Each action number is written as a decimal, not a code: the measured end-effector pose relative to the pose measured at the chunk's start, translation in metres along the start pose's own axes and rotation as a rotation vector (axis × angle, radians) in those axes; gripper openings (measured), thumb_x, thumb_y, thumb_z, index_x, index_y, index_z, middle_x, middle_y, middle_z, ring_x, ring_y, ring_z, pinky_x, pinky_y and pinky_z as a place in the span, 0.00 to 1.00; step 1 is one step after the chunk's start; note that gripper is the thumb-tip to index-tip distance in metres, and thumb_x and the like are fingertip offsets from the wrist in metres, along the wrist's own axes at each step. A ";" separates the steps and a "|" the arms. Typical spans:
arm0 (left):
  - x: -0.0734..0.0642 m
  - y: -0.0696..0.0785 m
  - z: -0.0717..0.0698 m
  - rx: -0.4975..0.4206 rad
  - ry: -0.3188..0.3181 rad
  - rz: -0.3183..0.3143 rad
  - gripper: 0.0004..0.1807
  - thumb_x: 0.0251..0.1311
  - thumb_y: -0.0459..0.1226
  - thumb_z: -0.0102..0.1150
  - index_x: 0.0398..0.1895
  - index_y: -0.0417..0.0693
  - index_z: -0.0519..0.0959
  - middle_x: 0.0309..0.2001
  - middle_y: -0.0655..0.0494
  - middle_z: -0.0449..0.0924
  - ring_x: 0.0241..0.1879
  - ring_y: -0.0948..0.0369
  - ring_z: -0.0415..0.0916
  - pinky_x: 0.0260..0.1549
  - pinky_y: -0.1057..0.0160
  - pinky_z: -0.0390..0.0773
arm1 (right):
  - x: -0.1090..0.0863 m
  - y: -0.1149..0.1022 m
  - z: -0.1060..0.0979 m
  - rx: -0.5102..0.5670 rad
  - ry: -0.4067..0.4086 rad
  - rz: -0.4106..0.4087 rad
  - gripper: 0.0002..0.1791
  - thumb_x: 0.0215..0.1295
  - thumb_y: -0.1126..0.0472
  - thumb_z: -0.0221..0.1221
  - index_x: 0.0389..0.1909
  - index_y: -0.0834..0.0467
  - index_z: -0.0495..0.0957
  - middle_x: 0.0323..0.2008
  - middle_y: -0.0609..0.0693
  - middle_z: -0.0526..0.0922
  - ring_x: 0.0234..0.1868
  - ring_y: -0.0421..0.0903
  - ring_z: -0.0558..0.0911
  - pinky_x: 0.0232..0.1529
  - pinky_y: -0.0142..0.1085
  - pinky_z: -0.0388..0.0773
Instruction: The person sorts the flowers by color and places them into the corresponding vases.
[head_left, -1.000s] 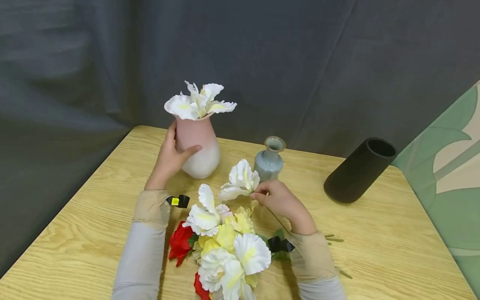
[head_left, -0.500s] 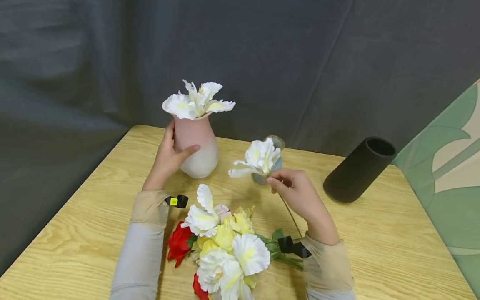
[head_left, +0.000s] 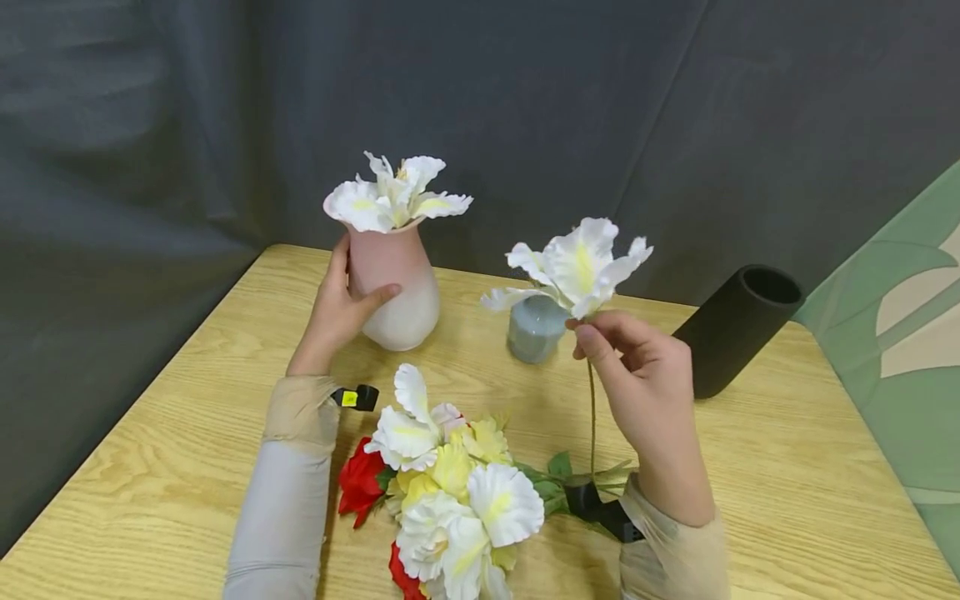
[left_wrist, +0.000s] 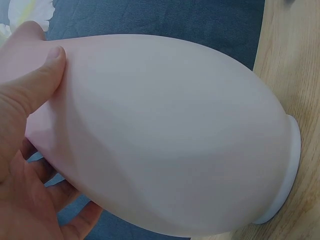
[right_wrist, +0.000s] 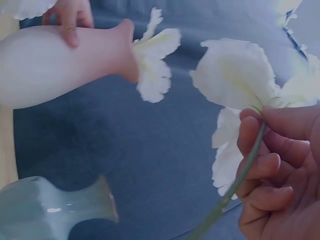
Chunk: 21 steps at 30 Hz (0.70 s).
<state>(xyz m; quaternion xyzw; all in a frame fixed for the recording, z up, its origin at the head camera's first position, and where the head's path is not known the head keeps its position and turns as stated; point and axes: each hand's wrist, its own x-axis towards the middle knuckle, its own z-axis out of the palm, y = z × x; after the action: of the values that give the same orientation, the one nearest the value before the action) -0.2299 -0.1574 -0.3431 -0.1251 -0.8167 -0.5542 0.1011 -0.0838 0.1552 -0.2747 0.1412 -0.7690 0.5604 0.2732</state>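
While the left hand (head_left: 337, 310) has its grip wrapped round the pink-and-white vase (head_left: 408, 308), the right hand (head_left: 648, 379) just pinches a white iris-like flower (head_left: 579, 265) high on its stem (head_left: 592, 408), in front of the glazed blue-gray vase (head_left: 536, 335).

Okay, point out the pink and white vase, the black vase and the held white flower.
Pink and white vase (head_left: 405, 273), head view, on its body.
Black vase (head_left: 733, 333), head view, on its side wall.
Held white flower (head_left: 583, 262), head view, on its yellow-streaked middle petal.

The wooden table (head_left: 165, 450) bears vases (head_left: 536, 336) and flowers (head_left: 504, 504).
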 end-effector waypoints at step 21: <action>-0.007 0.000 -0.003 0.029 -0.010 -0.036 0.56 0.61 0.42 0.68 0.81 0.55 0.38 0.81 0.52 0.43 0.78 0.49 0.46 0.75 0.43 0.50 | -0.001 -0.010 -0.012 0.877 0.570 -0.153 0.06 0.64 0.80 0.56 0.28 0.79 0.74 0.26 0.63 0.83 0.17 0.48 0.75 0.13 0.26 0.60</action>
<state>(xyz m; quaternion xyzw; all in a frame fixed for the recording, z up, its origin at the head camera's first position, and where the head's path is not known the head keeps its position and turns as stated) -0.2228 -0.1604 -0.3446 -0.1117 -0.8273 -0.5434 0.0888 -0.0741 0.1633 -0.2649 0.1399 -0.3452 0.8240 0.4270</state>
